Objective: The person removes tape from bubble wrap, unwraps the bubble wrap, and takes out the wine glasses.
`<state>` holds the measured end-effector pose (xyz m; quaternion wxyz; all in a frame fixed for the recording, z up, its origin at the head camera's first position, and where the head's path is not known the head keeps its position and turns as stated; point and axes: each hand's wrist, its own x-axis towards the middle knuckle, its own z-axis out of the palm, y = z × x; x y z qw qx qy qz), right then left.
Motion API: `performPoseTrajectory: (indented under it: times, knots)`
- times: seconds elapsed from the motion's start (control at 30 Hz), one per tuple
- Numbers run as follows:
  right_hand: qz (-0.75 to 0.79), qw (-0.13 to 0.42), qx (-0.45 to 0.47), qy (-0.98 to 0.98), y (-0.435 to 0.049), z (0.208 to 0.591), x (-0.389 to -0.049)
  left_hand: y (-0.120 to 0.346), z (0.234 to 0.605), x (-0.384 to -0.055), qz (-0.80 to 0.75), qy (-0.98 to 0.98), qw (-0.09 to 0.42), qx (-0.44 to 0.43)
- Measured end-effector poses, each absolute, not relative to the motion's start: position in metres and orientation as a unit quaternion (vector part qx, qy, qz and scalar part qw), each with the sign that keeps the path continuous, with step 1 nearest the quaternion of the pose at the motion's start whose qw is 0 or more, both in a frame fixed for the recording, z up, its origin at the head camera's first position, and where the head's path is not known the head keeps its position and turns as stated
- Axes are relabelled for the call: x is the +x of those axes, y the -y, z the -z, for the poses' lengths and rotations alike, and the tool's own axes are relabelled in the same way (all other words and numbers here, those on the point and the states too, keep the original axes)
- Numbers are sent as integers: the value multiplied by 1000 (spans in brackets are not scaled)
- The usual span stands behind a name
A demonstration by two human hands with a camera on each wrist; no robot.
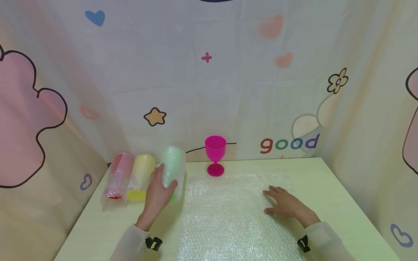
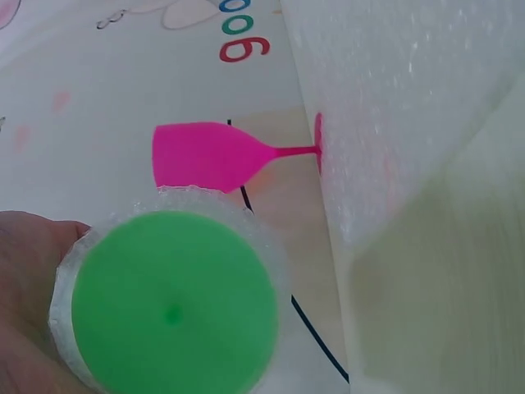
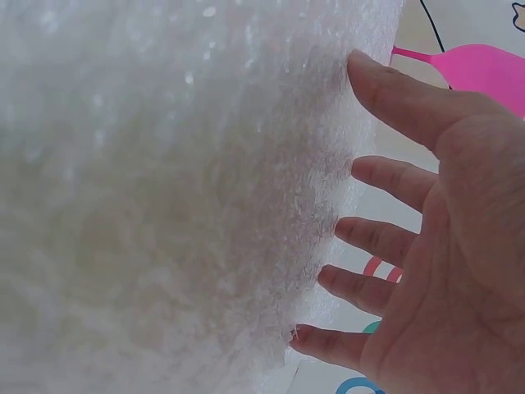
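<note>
My left hand [image 1: 158, 190] grips a bubble-wrapped green goblet [image 1: 173, 165], thumb on one side and fingers on the other. Its round green base [image 2: 172, 304] faces the left wrist camera, with wrap standing out around the rim. Whether it touches the table I cannot tell. Over the right part of a flat bubble wrap sheet [image 1: 228, 217] is my right hand [image 1: 287, 204], fingers spread and holding nothing. The right wrist view shows its fingertips [image 3: 365, 168] close to the sheet. Beyond the sheet's far edge, an unwrapped pink goblet [image 1: 215, 148] stands upright.
Left of my left hand lie a wrapped yellow piece [image 1: 142, 175] and a wrapped red piece [image 1: 119, 175], side by side. The pale table [image 1: 339, 203] ends at a printed cloth backdrop [image 1: 222, 87], with cloth on both sides too.
</note>
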<state>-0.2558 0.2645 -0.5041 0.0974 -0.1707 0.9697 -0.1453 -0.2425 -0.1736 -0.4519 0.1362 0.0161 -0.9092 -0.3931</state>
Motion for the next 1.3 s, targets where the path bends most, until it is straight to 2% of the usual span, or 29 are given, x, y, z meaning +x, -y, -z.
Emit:
performPoseTrajectory:
  times: [0.7,1.3]
  knots:
    - [147,108,-154,-971,-260,501,-258,132,450,-195,381,910,159,-30]
    - [139,102,-161,-972,-256,505,-258,72,473,-192,379,914,134,-62]
